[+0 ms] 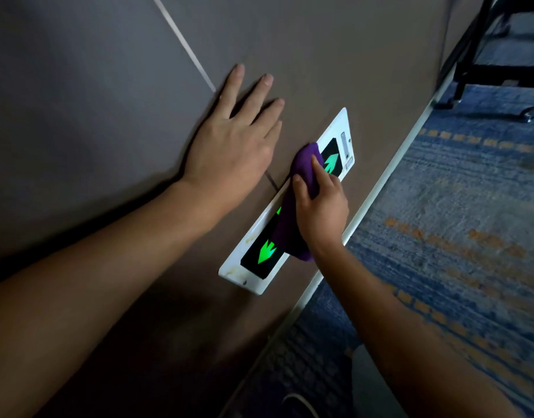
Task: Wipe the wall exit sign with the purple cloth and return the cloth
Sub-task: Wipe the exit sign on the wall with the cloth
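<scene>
The right hand (pixel 320 206) grips one bunched purple cloth (pixel 293 218) and presses it against the middle of the white-framed exit sign (pixel 339 131), low on the brown wall (pixel 108 86) above blue patterned carpet (pixel 456 191). Two green arrows (pixel 267 250) glow either side. The left hand (pixel 232 146) lies flat, fingers spread, empty, on the wall beside the sign.

Dim scene, low indoor light and muted colour all over. The sign (pixel 290 203) glows: its green arrows are the brightest spots. Soft shadow pools on the wall (pixel 78 86) under the left forearm, darkest at the lower left. Carpet (pixel 456 206) at right looks smeared and soft. Wide-angle bend tilts the wall seams; the chair legs (pixel 501 70) at top right blur.
</scene>
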Action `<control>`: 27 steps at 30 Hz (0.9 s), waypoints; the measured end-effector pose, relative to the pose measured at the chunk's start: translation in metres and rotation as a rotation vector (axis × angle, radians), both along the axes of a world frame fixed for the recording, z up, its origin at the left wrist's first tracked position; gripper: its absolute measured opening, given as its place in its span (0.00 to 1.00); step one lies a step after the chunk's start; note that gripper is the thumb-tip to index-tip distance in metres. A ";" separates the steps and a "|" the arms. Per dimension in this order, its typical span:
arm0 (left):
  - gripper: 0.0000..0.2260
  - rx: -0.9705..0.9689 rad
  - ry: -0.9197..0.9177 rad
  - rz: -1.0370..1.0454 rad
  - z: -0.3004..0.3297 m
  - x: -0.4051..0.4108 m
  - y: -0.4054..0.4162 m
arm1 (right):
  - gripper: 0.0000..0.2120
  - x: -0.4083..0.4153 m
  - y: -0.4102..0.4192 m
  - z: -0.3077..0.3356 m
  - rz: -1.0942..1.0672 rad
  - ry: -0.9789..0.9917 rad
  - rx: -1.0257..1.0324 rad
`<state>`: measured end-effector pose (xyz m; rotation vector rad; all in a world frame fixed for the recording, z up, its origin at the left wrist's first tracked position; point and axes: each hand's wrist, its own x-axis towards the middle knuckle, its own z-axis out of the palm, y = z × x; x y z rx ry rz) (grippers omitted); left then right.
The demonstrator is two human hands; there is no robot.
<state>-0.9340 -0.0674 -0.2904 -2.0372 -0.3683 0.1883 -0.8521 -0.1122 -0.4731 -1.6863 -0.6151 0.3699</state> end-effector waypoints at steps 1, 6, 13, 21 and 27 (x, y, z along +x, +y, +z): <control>0.25 0.005 0.009 0.000 -0.001 -0.003 -0.002 | 0.24 0.001 -0.001 0.000 0.007 -0.012 -0.005; 0.26 0.028 0.041 -0.009 0.001 -0.005 -0.005 | 0.24 0.028 0.010 0.007 0.004 -0.035 -0.024; 0.23 -0.028 -0.038 -0.020 -0.005 -0.011 -0.005 | 0.25 0.075 0.032 0.016 -0.048 0.068 -0.077; 0.23 -0.024 -0.052 -0.026 -0.011 -0.020 -0.011 | 0.24 -0.026 -0.011 0.007 0.030 0.049 0.011; 0.23 -0.091 -0.045 -0.003 -0.016 -0.046 -0.021 | 0.25 -0.081 -0.039 0.006 0.094 0.014 -0.022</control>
